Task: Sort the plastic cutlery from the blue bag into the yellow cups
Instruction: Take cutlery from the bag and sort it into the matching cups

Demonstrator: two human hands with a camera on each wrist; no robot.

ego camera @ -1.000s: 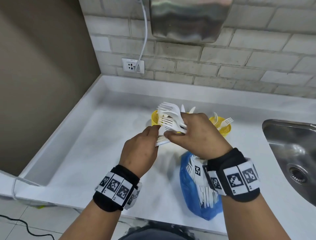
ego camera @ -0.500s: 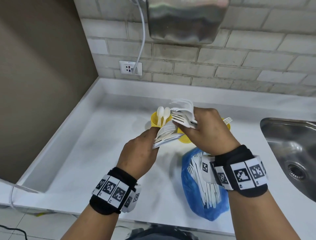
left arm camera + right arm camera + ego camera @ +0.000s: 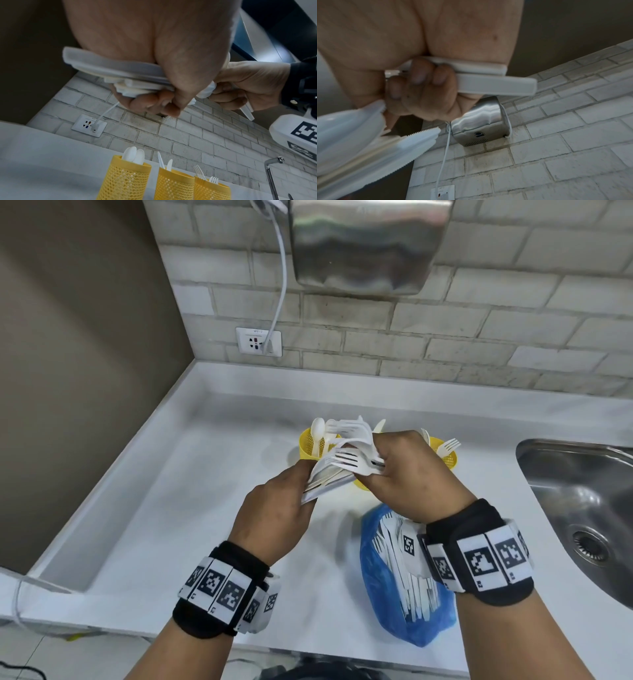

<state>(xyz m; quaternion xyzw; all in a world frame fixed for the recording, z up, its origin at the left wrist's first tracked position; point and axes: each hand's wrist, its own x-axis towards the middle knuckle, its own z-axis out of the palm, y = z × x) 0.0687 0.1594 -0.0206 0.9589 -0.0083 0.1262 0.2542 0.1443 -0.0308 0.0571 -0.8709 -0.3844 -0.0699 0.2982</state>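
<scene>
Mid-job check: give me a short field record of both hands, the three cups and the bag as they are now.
left hand: grips a bundle of white plastic cutlery by the handles
right hand: grips white plastic forks at the bundle's other end
yellow mesh cups: three in a row; spoons in the left, knives in the middle, forks in the right
blue plastic bag: on the white counter, cutlery inside

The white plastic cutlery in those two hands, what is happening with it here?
A person is sorting it. The left hand grips a bundle of white plastic cutlery, while the right hand holds several white plastic forks. Three yellow mesh cups already hold some pieces; the blue plastic bag on the white counter still has more.
</scene>
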